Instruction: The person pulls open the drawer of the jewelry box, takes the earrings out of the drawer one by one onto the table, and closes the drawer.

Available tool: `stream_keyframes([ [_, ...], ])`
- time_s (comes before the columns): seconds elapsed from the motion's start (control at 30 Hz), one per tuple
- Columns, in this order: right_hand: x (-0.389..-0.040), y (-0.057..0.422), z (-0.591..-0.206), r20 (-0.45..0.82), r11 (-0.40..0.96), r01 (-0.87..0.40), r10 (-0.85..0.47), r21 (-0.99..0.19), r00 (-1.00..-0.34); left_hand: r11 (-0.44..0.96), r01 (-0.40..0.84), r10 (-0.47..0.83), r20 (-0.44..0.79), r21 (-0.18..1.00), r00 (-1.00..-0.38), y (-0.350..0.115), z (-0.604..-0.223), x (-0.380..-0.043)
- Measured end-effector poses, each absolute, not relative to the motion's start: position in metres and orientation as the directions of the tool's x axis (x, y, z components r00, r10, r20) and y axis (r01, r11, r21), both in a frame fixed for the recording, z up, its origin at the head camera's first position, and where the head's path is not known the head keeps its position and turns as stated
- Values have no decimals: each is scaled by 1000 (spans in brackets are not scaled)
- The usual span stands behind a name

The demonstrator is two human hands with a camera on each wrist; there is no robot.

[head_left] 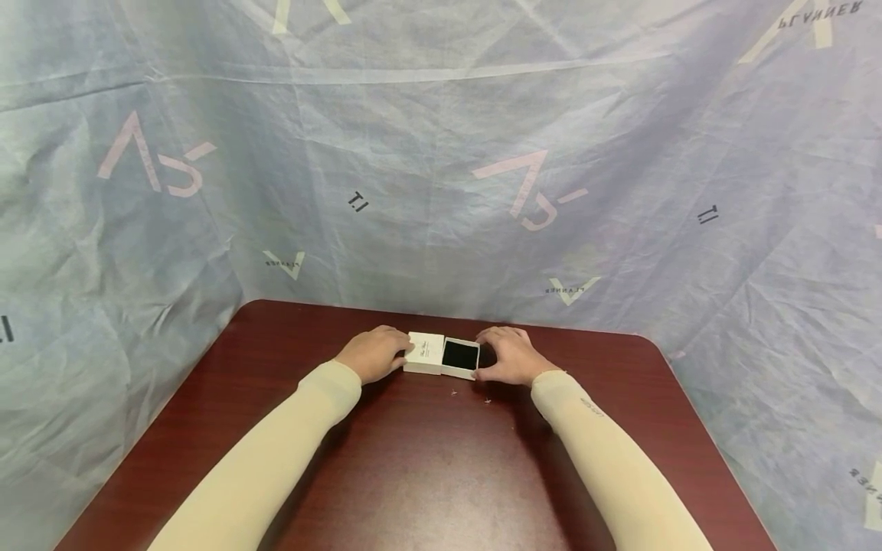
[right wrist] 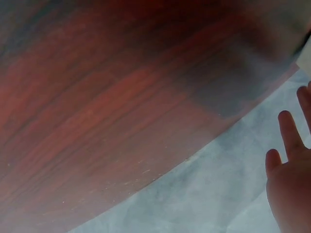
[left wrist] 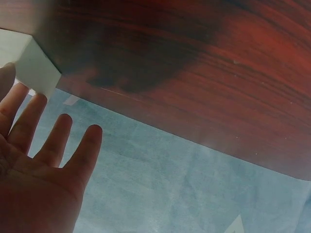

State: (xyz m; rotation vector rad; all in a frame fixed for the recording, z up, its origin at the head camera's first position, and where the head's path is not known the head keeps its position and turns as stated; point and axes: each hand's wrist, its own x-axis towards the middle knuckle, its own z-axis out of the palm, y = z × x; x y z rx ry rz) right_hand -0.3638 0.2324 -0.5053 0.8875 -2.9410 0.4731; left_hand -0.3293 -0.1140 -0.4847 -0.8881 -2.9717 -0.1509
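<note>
A white box lid [head_left: 426, 346] with small dark script on top lies near the table's far edge. Right beside it is an open white box base [head_left: 458, 373] with a black lining [head_left: 460, 355]. My left hand [head_left: 374, 354] holds the lid by its left side between thumb and fingers; the left wrist view has its white corner [left wrist: 41, 68] at the fingertips. From the right, my right hand [head_left: 510, 357] grips the base, thumb at the near corner and fingers at the far one. Only a sliver of white box [right wrist: 305, 59] shows in the right wrist view.
Two tiny star-like pieces [head_left: 488, 401] lie on the table just in front of the boxes. The dark red wooden table [head_left: 427, 467] is glossy. Grey printed cloth [head_left: 413, 153] hangs behind it and on both sides.
</note>
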Motion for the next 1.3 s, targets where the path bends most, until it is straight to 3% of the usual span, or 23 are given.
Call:
stream_keyframes([
  [0.43, -370, 223, -502, 94, 783, -533, -534, -320, -840, 812, 580, 571, 120, 59, -812, -116, -487, -328],
  [1.3, -368, 211, -499, 55, 799, -502, -515, -330, -856, 825, 564, 559, 98, 42, -824, -113, -485, -329],
])
